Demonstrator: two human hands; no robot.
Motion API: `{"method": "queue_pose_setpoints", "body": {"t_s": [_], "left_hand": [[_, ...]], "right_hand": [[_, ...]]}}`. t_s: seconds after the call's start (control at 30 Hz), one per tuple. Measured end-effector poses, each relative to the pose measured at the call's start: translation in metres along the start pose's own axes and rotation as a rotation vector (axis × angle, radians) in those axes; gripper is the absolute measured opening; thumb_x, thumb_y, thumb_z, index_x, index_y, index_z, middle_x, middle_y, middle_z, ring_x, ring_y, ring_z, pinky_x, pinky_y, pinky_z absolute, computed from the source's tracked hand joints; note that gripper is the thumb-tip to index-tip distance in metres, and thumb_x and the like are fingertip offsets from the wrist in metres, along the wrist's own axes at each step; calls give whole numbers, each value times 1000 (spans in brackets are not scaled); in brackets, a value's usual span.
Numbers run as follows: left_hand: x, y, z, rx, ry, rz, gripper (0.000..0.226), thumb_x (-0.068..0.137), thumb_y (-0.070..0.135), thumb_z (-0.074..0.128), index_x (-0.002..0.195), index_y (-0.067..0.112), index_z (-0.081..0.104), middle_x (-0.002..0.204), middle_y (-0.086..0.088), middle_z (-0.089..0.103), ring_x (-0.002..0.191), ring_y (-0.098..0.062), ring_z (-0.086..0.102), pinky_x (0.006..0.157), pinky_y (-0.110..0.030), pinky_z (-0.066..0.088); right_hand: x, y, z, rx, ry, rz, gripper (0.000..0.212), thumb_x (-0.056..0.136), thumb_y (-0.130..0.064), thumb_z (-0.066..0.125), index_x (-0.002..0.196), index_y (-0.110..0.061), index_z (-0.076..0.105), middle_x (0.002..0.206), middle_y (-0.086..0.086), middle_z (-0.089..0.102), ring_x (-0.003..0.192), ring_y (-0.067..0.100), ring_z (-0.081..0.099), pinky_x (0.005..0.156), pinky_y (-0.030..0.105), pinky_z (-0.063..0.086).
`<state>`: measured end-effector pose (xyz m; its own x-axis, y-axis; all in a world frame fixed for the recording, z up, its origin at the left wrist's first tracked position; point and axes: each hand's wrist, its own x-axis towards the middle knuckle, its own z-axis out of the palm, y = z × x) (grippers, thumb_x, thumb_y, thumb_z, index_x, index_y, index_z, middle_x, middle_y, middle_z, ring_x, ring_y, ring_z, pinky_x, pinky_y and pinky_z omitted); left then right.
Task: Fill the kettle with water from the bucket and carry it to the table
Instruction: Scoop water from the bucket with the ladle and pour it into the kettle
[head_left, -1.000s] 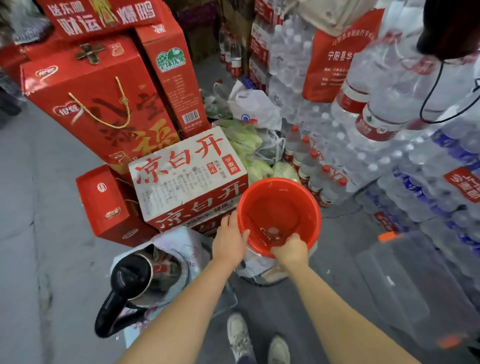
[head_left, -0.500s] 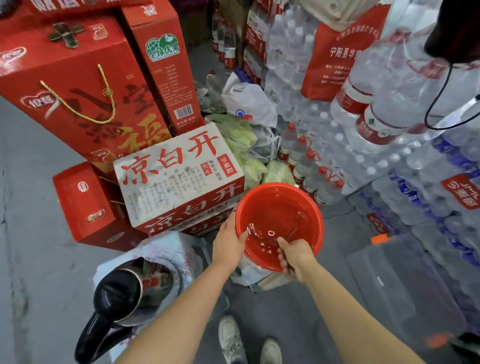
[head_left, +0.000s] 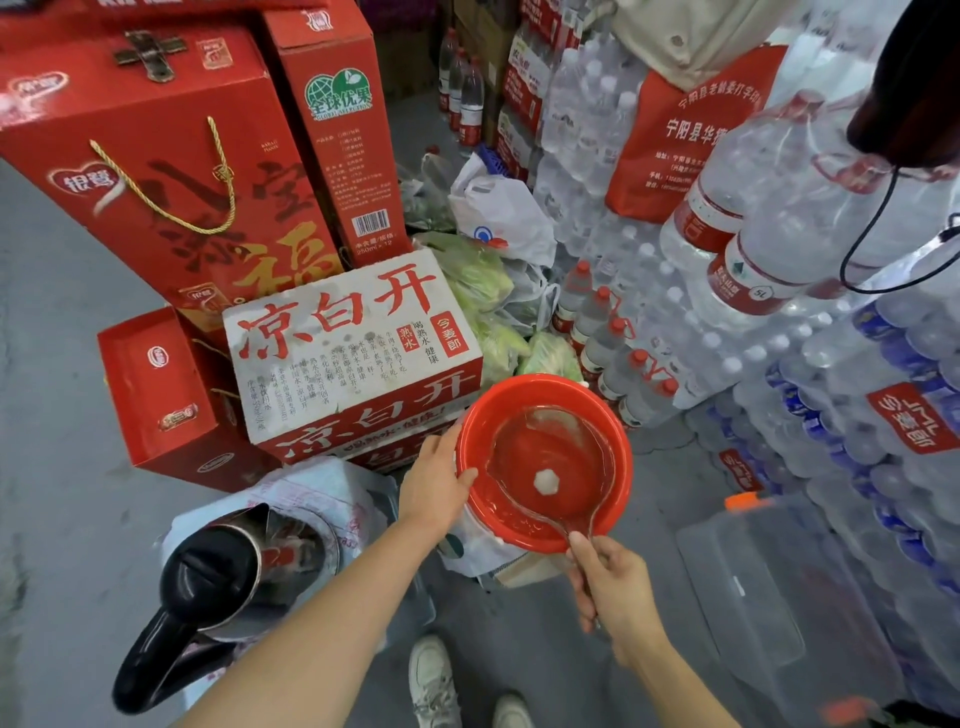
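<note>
Right now the right hand (head_left: 615, 587) is closing its fingers around the thin handle of a clear plastic ladle (head_left: 550, 462), whose bowl is sitting inside the round red plastic bucket (head_left: 618, 457), water showing in it. Left hand (head_left: 434, 491) is gripping the bucket's left rim, thumb over the edge, fingers outside. Bucket is resting on white bags, just right of a white-and-red printed carton (head_left: 353, 343). Steel kettle with black lid and handle (head_left: 223, 587) is sitting lid-open, lower left, on a white printed bag, apart from both hands. Shrink-wrapped water bottle packs (head_left: 857, 395) are stacking up at right; white shoes (head_left: 434, 680) are showing below.
</note>
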<state>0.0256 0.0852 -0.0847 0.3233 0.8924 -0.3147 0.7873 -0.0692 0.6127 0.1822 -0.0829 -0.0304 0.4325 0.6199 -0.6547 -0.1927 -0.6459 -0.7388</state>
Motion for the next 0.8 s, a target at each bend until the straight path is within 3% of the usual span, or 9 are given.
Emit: {"method": "queue_pose_setpoints", "body": {"t_s": [0.17,0.33,0.47,0.57,0.67,0.8], "left_hand": [[-8,4,3,24,33,-5,66,91,29,64,148,35,30,133,-4,52,98,-23,65,84,-45,55],[-13,5,3,111,20,16,69,93,32,60,151,35,23,132,-5,50,99,-25,65,77,-45,56],[-14,6,4,147,17,17,69,93,32,59,151,32,22,136,-4,48,107,-26,62,77,-43,56],[-13,6,6,159,16,10,69,93,32,59,151,32,21,136,-4,48,104,-25,63,74,-41,56],[-14,6,7,185,11,4,70,93,33,58,152,29,21,138,-5,47,105,-26,63,71,-39,53],[-19,5,7,240,-16,14,75,93,36,58,154,28,16,137,-4,46,102,-24,63,68,-38,54]], "right_hand": [[-3,-4,-8,37,-20,-76,41,99,-27,56,79,9,53,52,11,49,32,19,35,34,23,34],[-6,-11,-12,83,-43,-144,31,100,-21,54,77,0,54,50,6,51,30,18,34,31,19,29],[-6,-12,-13,108,-63,-192,21,100,-18,53,95,0,62,51,7,51,29,17,33,30,18,29],[-5,-10,-14,124,-93,-227,19,101,-15,53,115,-16,64,57,10,54,32,17,35,31,22,35],[-6,-9,-16,124,-103,-239,21,100,-15,53,117,-22,64,58,10,54,32,16,35,32,22,36],[-10,-8,-18,142,-99,-261,19,100,-14,53,113,-15,67,57,12,51,31,16,35,31,20,34]]}}
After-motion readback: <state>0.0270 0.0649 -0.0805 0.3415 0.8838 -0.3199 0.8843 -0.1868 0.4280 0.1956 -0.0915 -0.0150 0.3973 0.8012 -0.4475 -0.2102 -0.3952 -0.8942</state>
